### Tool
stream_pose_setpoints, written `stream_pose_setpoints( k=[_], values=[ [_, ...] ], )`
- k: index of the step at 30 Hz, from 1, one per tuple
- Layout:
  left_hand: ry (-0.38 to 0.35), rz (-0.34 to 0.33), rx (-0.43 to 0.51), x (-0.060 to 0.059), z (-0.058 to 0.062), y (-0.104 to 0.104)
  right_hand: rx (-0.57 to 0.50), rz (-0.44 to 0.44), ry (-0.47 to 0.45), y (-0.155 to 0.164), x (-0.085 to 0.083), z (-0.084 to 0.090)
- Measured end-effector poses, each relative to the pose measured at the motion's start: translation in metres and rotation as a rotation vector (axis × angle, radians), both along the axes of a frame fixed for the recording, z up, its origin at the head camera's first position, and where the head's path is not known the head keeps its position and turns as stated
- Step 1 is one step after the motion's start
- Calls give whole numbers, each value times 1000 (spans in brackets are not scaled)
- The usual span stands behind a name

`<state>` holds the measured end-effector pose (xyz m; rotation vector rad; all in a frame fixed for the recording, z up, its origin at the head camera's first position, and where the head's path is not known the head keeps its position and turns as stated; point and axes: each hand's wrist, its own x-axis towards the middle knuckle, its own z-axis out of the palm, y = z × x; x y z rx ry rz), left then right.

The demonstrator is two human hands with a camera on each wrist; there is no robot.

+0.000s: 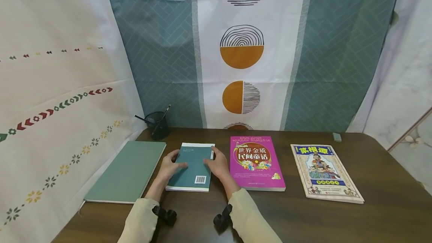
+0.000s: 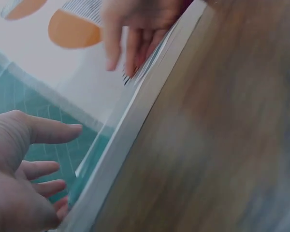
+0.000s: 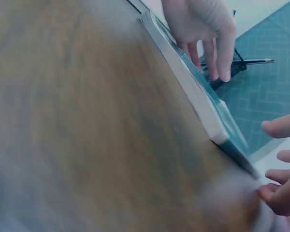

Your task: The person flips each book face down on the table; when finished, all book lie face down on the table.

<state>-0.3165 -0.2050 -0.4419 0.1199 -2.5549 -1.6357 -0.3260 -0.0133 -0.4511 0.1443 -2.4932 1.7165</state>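
Both hands, the left hand (image 1: 171, 166) and right hand (image 1: 217, 165), rest with relaxed fingers on a teal book (image 1: 193, 168) lying on the desk (image 1: 371, 213), beside a pink book (image 1: 256, 162).

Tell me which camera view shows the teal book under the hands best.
The head view. It shows the whole teal book lying flat with its barcode up, left hand and right hand resting on its cover. The left wrist view shows only its blurred page edge; the right wrist view shows an edge and a strip of cover.
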Motion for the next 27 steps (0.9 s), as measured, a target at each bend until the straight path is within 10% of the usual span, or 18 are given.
stream_pose_setpoints(
  k=[8,19,27],
  values=[
    [218,-41,77,8,1,46,-157,0,-3,24,8,25],
    [252,-153,109,-6,-6,144,-128,-131,-45,119,-16,43],
    [242,-154,-33,-6,-22,166,-44,-207,-139,177,-18,24]
  ],
)
